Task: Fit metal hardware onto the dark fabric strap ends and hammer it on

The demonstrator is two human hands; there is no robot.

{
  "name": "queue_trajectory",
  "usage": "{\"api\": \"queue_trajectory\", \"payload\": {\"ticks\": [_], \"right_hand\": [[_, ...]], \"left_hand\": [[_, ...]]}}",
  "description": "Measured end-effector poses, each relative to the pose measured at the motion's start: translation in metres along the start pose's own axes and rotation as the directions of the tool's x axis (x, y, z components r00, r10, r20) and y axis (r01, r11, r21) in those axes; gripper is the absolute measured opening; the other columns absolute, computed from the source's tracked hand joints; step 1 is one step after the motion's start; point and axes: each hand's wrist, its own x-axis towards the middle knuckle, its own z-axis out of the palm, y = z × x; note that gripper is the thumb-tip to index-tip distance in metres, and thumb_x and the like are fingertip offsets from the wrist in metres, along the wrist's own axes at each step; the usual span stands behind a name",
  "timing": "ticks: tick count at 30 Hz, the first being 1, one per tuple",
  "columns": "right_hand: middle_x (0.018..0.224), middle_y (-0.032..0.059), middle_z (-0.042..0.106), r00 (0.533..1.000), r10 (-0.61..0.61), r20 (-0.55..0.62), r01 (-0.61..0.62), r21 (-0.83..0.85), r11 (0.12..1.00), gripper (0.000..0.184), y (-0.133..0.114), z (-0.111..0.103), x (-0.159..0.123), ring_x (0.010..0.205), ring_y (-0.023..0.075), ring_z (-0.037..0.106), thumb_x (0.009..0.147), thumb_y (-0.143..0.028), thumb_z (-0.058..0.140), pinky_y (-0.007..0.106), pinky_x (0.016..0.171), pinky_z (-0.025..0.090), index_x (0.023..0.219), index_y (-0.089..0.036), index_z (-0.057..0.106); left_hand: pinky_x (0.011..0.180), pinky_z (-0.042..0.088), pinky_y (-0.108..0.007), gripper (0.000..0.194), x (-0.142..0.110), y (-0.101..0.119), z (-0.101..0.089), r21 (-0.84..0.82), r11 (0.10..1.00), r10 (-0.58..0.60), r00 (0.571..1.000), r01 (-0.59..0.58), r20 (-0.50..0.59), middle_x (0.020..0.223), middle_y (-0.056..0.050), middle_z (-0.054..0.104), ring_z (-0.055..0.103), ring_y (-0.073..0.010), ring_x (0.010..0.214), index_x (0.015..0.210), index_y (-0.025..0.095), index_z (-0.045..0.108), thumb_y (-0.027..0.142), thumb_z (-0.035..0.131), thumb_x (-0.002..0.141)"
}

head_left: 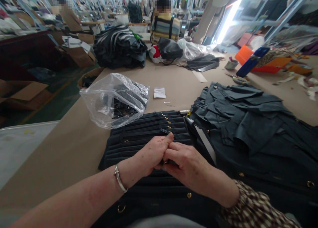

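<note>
In the middle of the head view, my left hand (154, 152) and my right hand (187, 162) meet with fingers closed together. What lies between their fingertips is small and mostly hidden. Below them is a row of dark pieces with zippers (139, 135), overlapped in layers, with gold zipper pulls (169, 122) along the right part. Nearer to me lies a dark panel (154, 203) with gold rings and studs. To the right of my hands is a heap of dark cut fabric (238, 112), with a pale strip (205, 142) along its left edge.
A clear plastic bag (95, 103) of dark pieces lies left on the brown tabletop (57, 148). Beyond it are a white paper (159, 92) and a dark fabric stack (119, 47). Scissors (240, 80) and an orange bin (270, 67) stand right. A person (165, 27) sits behind.
</note>
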Motion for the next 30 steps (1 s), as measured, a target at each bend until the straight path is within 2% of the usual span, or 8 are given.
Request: {"api": "queue_trajectory", "payload": {"ticks": [3,6,8,10,12,15,19,30], "right_hand": [[0.074,-0.0008,0.065,0.981,0.167,-0.094,-0.145,0.21,0.967,0.014,0.01,-0.004,-0.007,0.068,0.0111,0.061,0.09,-0.018,0.053,0.022,0.065,0.049,0.076,-0.019,0.057],[0.06,-0.0046,0.057,0.9,0.399,-0.174,-0.32,0.356,0.878,0.015,0.022,-0.006,-0.016,0.05,0.0085,0.054,0.089,-0.026,0.053,0.019,0.048,0.044,0.075,-0.02,0.053],[0.059,-0.0053,0.057,0.858,0.489,-0.156,-0.373,0.465,0.803,0.014,0.028,-0.005,-0.021,0.047,0.0085,0.054,0.088,-0.03,0.054,0.018,0.044,0.044,0.078,-0.02,0.053],[0.059,-0.0052,0.057,0.851,0.516,-0.099,-0.397,0.522,0.755,0.012,0.031,-0.004,-0.026,0.047,0.0089,0.055,0.087,-0.03,0.054,0.019,0.045,0.046,0.079,-0.02,0.055],[0.058,-0.0048,0.058,0.864,0.5,-0.058,-0.423,0.455,0.783,0.011,0.033,-0.004,-0.031,0.048,0.0093,0.056,0.087,-0.025,0.052,0.02,0.048,0.046,0.081,-0.019,0.059],[0.068,-0.0017,0.067,0.901,0.426,-0.08,-0.401,0.219,0.889,0.014,0.039,-0.002,-0.038,0.063,0.0116,0.062,0.086,-0.019,0.052,0.022,0.061,0.048,0.082,-0.02,0.066],[0.082,0.0,0.071,0.934,0.341,-0.104,-0.34,0.026,0.94,0.017,0.05,0.004,-0.044,0.075,0.0135,0.064,0.085,-0.015,0.053,0.024,0.07,0.047,0.085,-0.021,0.068],[0.068,-0.002,0.066,0.924,0.378,0.057,-0.366,-0.155,0.918,0.02,0.049,-0.003,-0.034,0.06,0.0104,0.057,0.08,-0.011,0.049,0.022,0.058,0.037,0.074,-0.021,0.065]], "left_hand": [[0.034,0.019,-0.014,0.051,-0.005,0.002,-0.001,0.069,0.997,-0.025,0.998,0.02,0.065,0.053,0.006,0.046,0.038,-0.0053,0.038,0.073,0.018,0.049,0.069,0.046,0.079],[0.034,0.019,-0.014,0.043,-0.008,0.005,0.0,0.096,0.995,-0.029,0.997,0.023,0.069,0.057,0.004,0.052,0.041,-0.0053,0.038,0.08,0.019,0.051,0.062,0.048,0.081],[0.035,0.021,-0.015,0.031,-0.007,0.006,0.001,0.151,0.989,-0.014,0.998,0.004,0.063,0.056,0.006,0.052,0.04,-0.0054,0.038,0.078,0.019,0.052,0.05,0.054,0.08],[0.037,0.025,-0.017,0.018,-0.005,0.004,0.003,0.249,0.968,0.018,0.997,-0.034,0.069,0.052,0.007,0.049,0.039,-0.0057,0.039,0.072,0.018,0.053,0.036,0.055,0.077],[0.041,0.028,-0.019,0.013,-0.002,0.002,0.003,0.404,0.91,0.072,0.994,-0.097,0.076,0.049,0.007,0.046,0.038,-0.0065,0.041,0.068,0.018,0.055,0.029,0.052,0.075],[0.049,0.032,-0.022,0.017,0.003,0.0,0.0,0.677,0.707,0.177,0.978,-0.204,0.111,0.052,0.005,0.051,0.043,-0.0089,0.05,0.065,0.017,0.06,0.027,0.051,0.075],[0.053,0.033,-0.024,0.02,0.01,-0.001,-0.004,0.834,0.501,0.19,0.97,-0.23,0.153,0.057,0.002,0.058,0.049,-0.0115,0.055,0.064,0.018,0.06,0.028,0.049,0.077],[0.051,0.035,-0.026,0.02,0.014,0.007,0.001,0.914,0.355,0.133,0.978,-0.196,0.159,0.064,-0.003,0.064,0.055,-0.0155,0.055,0.067,0.02,0.062,0.03,0.048,0.076]]}}
